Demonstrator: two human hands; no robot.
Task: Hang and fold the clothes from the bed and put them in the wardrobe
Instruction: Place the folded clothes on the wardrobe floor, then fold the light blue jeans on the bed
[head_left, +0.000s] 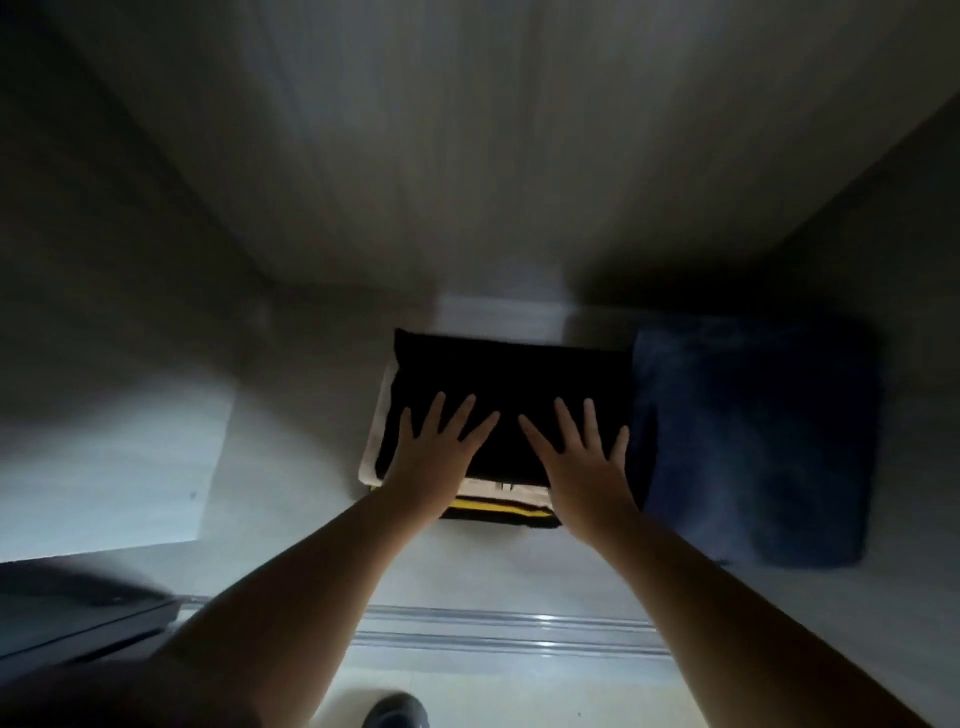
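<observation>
— Where are your hands relative to the black folded garment (511, 384)?

— Your left hand (434, 462) lies flat on its near left part, fingers straight and spread, pointing away from you. Your right hand (584, 462) lies flat on its near right part, spread the same way.

— And your arms?

— Both forearms are bare and reach forward from the bottom of the view, converging toward the garment. The two hands sit side by side, index fingertips near each other but apart.

Wardrobe floor (291, 415): bare left of clothes stack (511, 384). Right: blue folded garment (753, 441) touching stack. Rear wall (467, 182) close behind.
</observation>
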